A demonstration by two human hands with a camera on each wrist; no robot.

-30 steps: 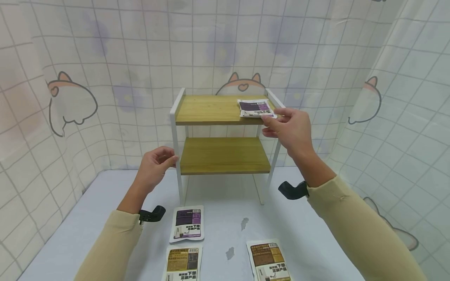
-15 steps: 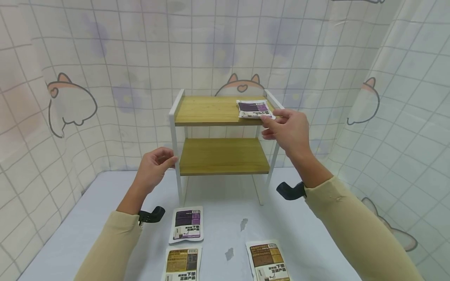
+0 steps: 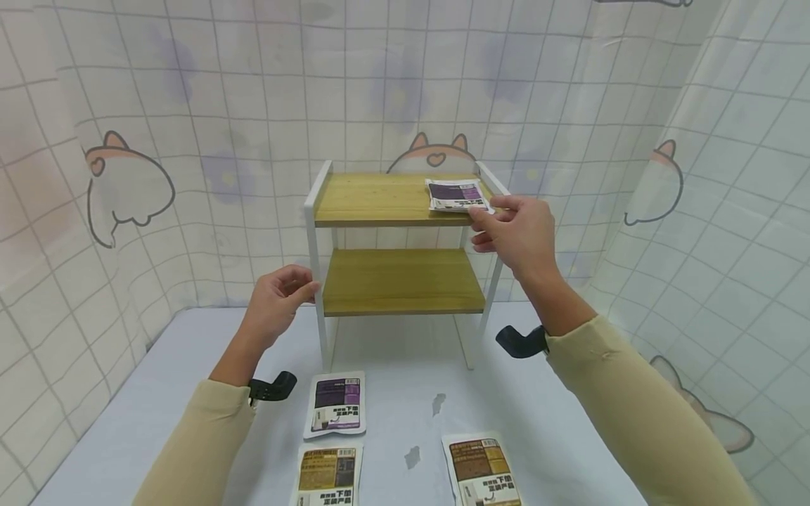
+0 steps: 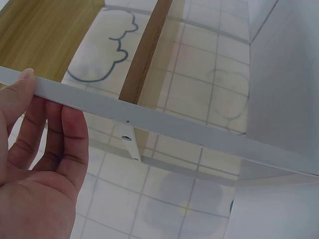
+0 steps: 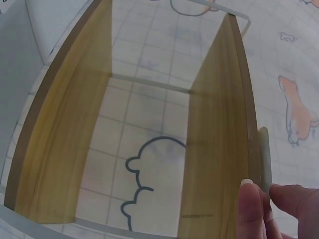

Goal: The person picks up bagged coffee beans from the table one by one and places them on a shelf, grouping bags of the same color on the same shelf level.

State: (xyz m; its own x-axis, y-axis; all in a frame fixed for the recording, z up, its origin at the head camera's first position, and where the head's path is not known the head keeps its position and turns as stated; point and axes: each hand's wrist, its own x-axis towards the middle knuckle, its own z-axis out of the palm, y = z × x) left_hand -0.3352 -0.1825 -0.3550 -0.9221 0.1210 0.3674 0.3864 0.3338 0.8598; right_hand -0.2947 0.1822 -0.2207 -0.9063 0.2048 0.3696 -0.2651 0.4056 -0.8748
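Observation:
A two-tier shelf rack (image 3: pixel 405 281) with white metal sides and wooden boards stands at the middle of the table. My left hand (image 3: pixel 278 295) holds its left front upright (image 4: pixel 179 124) between thumb and fingers, beside the lower board. On the right of the top board lies a flat purple-and-white packet (image 3: pixel 454 195), perhaps more than one stacked. My right hand (image 3: pixel 522 232) pinches the packet's near right corner. In the right wrist view, the packet (image 5: pixel 264 154) shows edge-on against the top board, and the fingertips (image 5: pixel 249 199) reach its edge.
On the table in front of the rack lie a purple packet (image 3: pixel 337 404), a yellow-brown packet (image 3: pixel 328 474) at left and a brown packet (image 3: pixel 484 469) at right. Grid-patterned curtains (image 3: pixel 253 105) hang behind and at both sides.

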